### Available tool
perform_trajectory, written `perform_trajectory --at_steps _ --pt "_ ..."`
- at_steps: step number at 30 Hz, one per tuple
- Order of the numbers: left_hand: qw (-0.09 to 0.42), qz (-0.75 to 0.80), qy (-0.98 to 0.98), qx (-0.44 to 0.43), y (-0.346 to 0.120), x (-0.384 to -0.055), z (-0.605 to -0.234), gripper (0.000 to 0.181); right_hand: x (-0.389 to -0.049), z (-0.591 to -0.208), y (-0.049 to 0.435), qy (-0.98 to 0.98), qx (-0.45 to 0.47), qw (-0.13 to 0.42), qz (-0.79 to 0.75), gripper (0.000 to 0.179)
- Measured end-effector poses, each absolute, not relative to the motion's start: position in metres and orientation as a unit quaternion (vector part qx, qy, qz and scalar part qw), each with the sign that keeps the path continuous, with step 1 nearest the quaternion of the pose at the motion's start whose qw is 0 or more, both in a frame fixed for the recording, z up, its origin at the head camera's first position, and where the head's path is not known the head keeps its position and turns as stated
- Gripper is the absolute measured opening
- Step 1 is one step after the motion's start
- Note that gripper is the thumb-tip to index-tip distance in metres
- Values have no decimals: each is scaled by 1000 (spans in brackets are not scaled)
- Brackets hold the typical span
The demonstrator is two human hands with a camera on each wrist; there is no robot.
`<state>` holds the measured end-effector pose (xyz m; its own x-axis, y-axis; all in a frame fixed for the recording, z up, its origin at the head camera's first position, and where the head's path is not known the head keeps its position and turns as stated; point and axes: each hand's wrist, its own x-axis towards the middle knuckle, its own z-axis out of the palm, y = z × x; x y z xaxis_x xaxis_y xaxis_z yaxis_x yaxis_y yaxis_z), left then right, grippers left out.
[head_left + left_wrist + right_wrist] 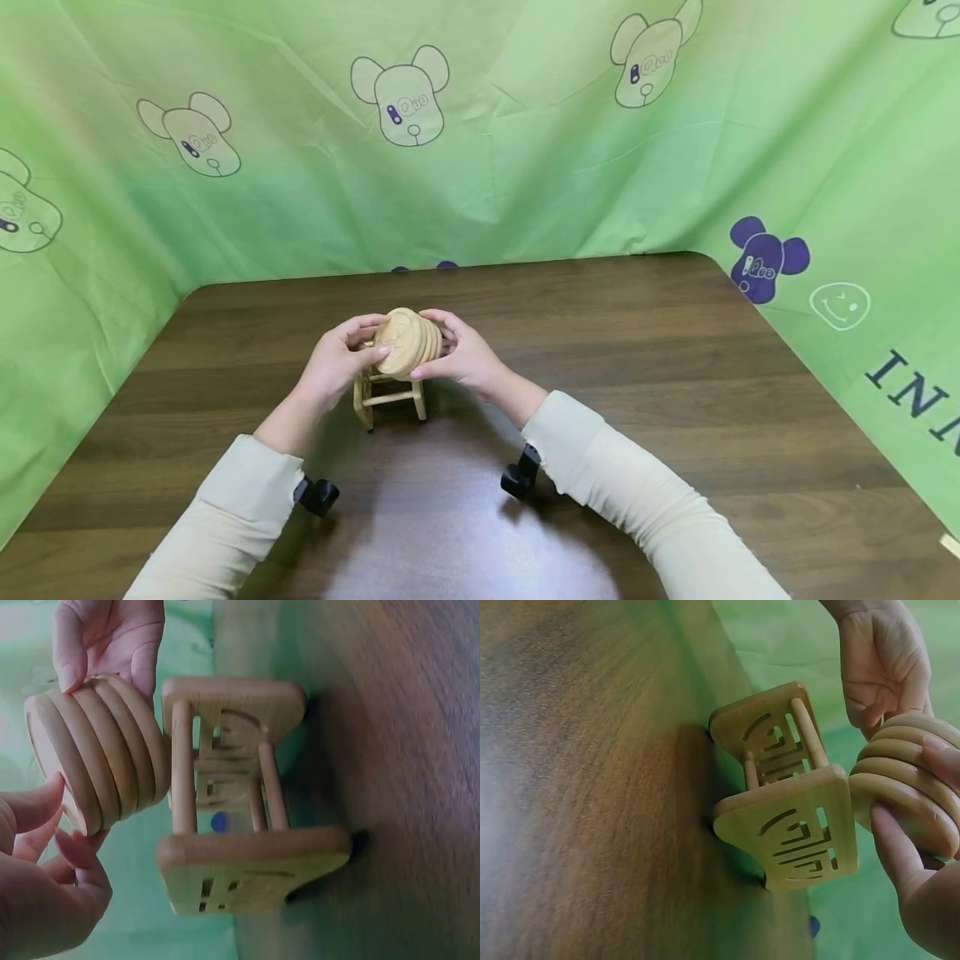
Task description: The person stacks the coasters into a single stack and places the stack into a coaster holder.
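- A stack of round pale wooden coaster discs (pixel 408 342) sits at the centre of the head view, held on edge just above a small slatted wooden rack (pixel 388 398) that stands on the dark wood-grain table (pixel 675 400).
- The left hand (pixel 337 360) curls round the stack's near face and rim; its thumb and fingers pinch the discs.
- The right hand (pixel 461 354) clasps the far side, fingers bent over the rims.
- The discs look stiff, light and smooth; loose ones could likely slide apart, so squeezing both end faces together seems the safest hold.
- A green cloth with cartoon bears (pixel 480 142) fills the upper frame.
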<state>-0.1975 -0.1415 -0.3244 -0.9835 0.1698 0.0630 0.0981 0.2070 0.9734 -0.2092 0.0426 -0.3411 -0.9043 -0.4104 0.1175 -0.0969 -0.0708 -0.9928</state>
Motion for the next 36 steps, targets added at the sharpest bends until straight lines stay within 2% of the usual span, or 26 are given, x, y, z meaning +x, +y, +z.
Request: perform_trajectory --at_steps 13,28,36 --pt "53 606 787 102 -158 -203 -331 42 -212 -340 31 747 -203 85 -628 76" --pt "23 540 830 136 -165 -200 -346 38 -209 -346 23 834 -226 47 -502 76" --pt "-1 469 871 147 -167 -198 -353 35 -207 -347 21 866 -255 16 -429 69"
